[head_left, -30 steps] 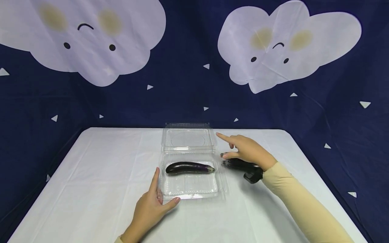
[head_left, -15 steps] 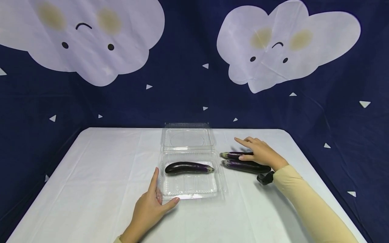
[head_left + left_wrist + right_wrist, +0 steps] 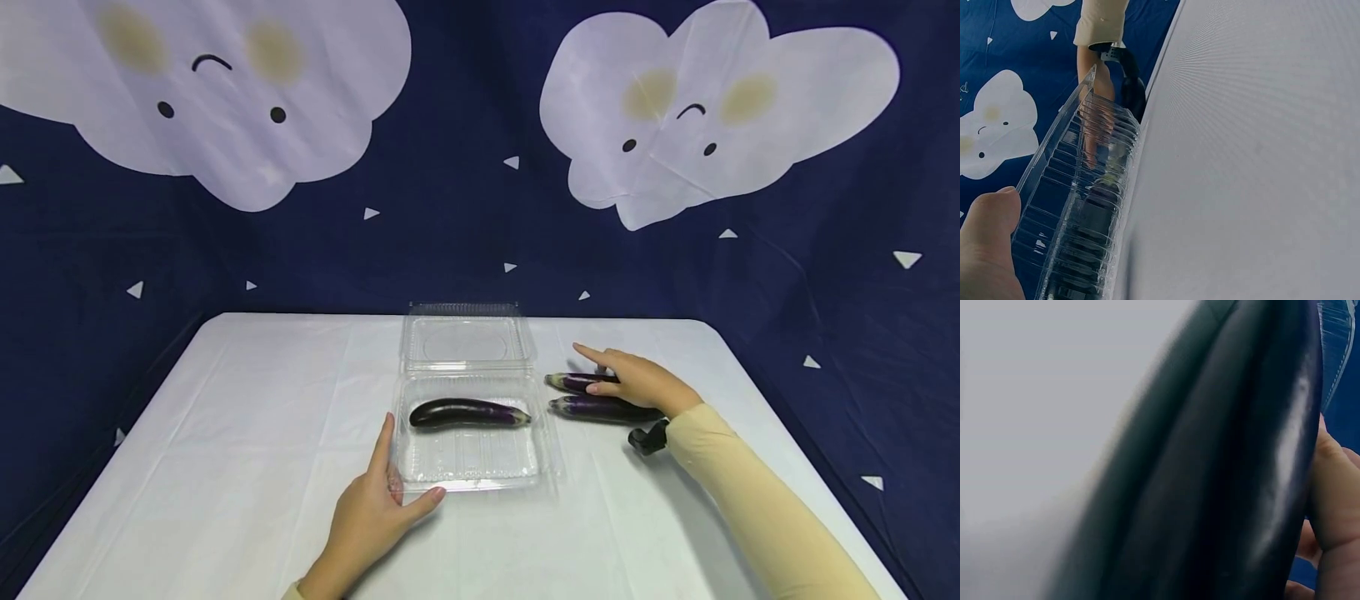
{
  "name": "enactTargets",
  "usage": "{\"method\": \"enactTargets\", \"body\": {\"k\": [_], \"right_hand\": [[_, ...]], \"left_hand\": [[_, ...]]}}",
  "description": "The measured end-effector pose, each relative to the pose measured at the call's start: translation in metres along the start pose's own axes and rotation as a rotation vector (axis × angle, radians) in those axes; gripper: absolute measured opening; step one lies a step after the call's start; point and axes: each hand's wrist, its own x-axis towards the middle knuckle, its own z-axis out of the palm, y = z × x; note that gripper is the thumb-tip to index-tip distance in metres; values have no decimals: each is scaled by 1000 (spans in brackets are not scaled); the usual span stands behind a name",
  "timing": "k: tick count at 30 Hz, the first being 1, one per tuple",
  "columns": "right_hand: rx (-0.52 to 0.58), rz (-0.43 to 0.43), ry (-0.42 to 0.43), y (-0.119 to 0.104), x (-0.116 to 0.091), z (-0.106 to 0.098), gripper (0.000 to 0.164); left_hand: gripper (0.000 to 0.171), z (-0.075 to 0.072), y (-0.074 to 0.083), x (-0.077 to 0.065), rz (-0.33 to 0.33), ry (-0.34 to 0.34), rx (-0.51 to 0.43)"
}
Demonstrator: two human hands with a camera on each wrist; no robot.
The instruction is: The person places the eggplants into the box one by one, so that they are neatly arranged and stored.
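Note:
An open clear plastic clamshell container (image 3: 468, 454) lies on the table with a dark purple eggplant (image 3: 468, 413) across its base. My left hand (image 3: 367, 512) rests against its front left corner, index finger straight along the side and thumb (image 3: 1004, 219) at the front rim. Two more eggplants lie right of the container. My right hand (image 3: 637, 382) grips the back eggplant (image 3: 570, 382), its thumb on the near side and index finger pointing out. The front eggplant (image 3: 600, 408) lies close beside it. Glossy dark skin fills much of the right wrist view.
The container's hinged lid (image 3: 467, 342) lies back toward the far table edge. A white cloth covers the table (image 3: 225, 467). Behind hangs a dark blue curtain (image 3: 450, 233) with clouds. A black wrist device (image 3: 648, 437) hangs under my right wrist, near the front eggplant.
My right hand has drawn back to the right from beside the lid and come down on the back eggplant. My left hand and the container have stayed in place.

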Motion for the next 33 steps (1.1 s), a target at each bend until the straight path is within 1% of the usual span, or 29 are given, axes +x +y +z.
{"method": "enactTargets", "body": {"k": [3, 6, 12, 17, 25, 33], "right_hand": [[15, 32, -49, -4, 1, -2, 76], [25, 48, -64, -7, 0, -4, 76], [31, 49, -55, -10, 2, -3, 77], [-3, 31, -39, -11, 4, -2, 76], [-48, -2, -49, -13, 8, 3, 70], [-53, -16, -45, -15, 7, 4, 67]], "left_hand": [[123, 0, 0, 0, 3, 5, 1], [123, 0, 0, 0, 5, 10, 5], [123, 0, 0, 0, -4, 9, 7], [123, 0, 0, -1, -7, 7, 5], [123, -1, 1, -1, -7, -1, 2], [123, -1, 1, -1, -6, -5, -3]]}}
